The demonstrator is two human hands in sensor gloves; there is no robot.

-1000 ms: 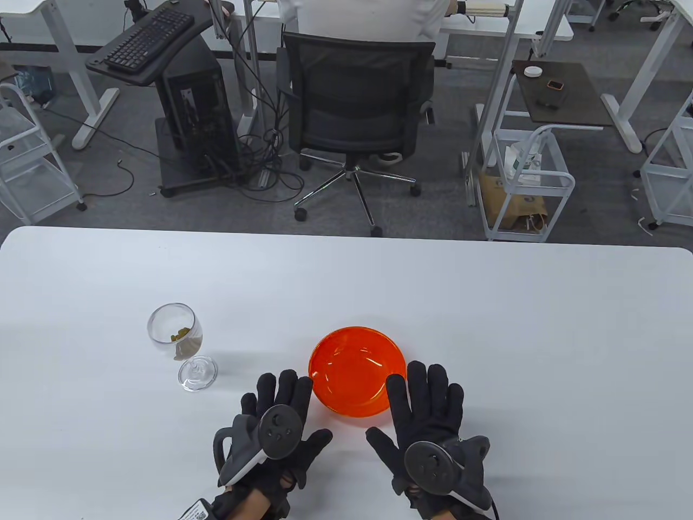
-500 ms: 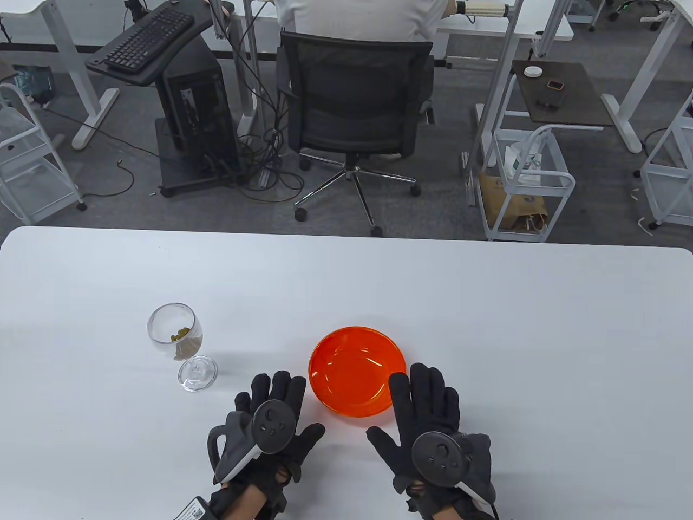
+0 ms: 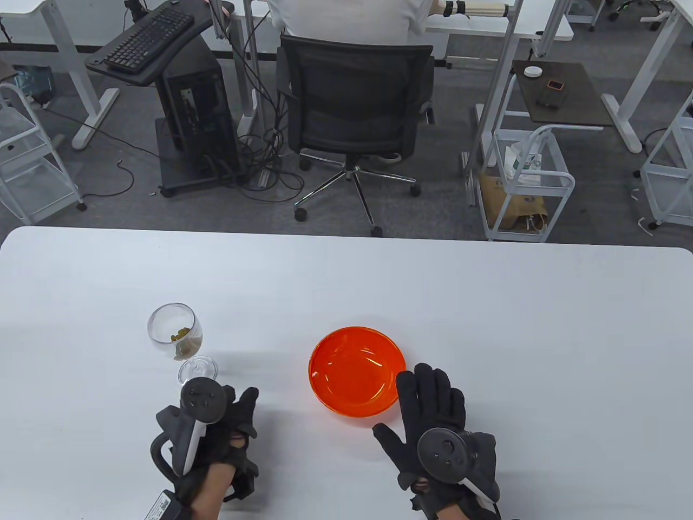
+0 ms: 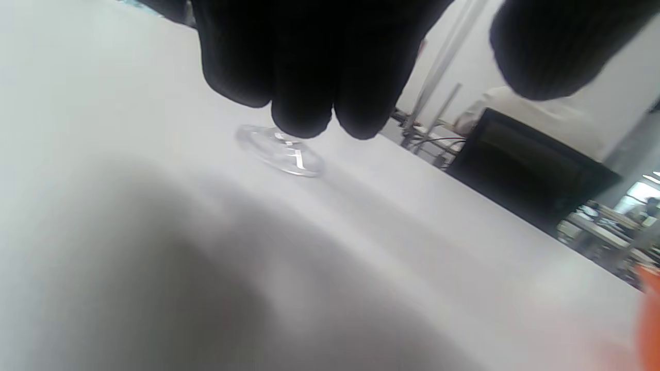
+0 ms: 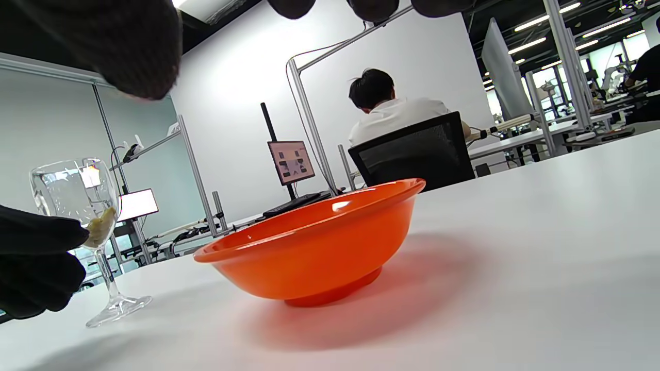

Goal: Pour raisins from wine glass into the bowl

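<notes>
A clear wine glass (image 3: 176, 336) with a few yellowish raisins (image 3: 180, 333) stands upright on the white table (image 3: 487, 303), left of an empty orange bowl (image 3: 357, 370). My left hand (image 3: 227, 417) is turned on its side just in front of the glass foot (image 3: 198, 369), fingers open, not touching it. In the left wrist view the fingertips (image 4: 304, 111) hang just over the foot (image 4: 281, 151). My right hand (image 3: 433, 411) lies flat and open beside the bowl's near right rim. The right wrist view shows the bowl (image 5: 314, 242) and the glass (image 5: 82, 206).
An office chair (image 3: 357, 108) with a seated person stands beyond the table's far edge, with desks and carts around it.
My left hand moved left from beside the bowl toward the glass foot and rotated onto its side. My right hand slid slightly back and to the right.
</notes>
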